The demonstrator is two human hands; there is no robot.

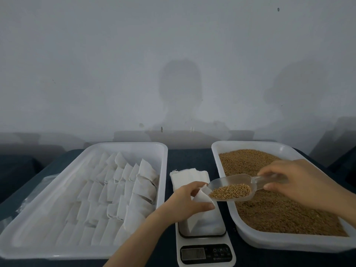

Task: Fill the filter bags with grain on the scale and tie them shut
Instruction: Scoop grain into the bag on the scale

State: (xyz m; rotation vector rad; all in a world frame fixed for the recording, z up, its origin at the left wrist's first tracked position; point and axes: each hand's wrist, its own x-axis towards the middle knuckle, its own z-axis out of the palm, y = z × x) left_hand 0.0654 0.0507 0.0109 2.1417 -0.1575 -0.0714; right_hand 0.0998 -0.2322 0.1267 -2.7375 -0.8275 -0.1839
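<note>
White filter bag (202,209) resting on the platform of the scale (206,253), near centre, mouth pulled open toward the right. Pinched at that mouth by the left grip (185,201), thumb and fingers curled onto the fabric. Clamped in the right grip (304,182), fingers closed round the handle: a clear plastic scoop (237,183), tilted down to the left, lip just at the bag's opening. Small heap of brown grain (230,191) lying at the scoop's front end. Scale display at the near edge, too blurred to read.

Just beyond the scale, on the dark counter (192,157), a flat stack of empty bags (189,176). To the left, a white tray (125,145) with overlapping rows of white bags (125,189). To the right, a second white tray (250,143) spread with a deep layer of loose grain (269,209), directly under the right grip. Behind everything, a pale wall (173,54) with soft shadows.
</note>
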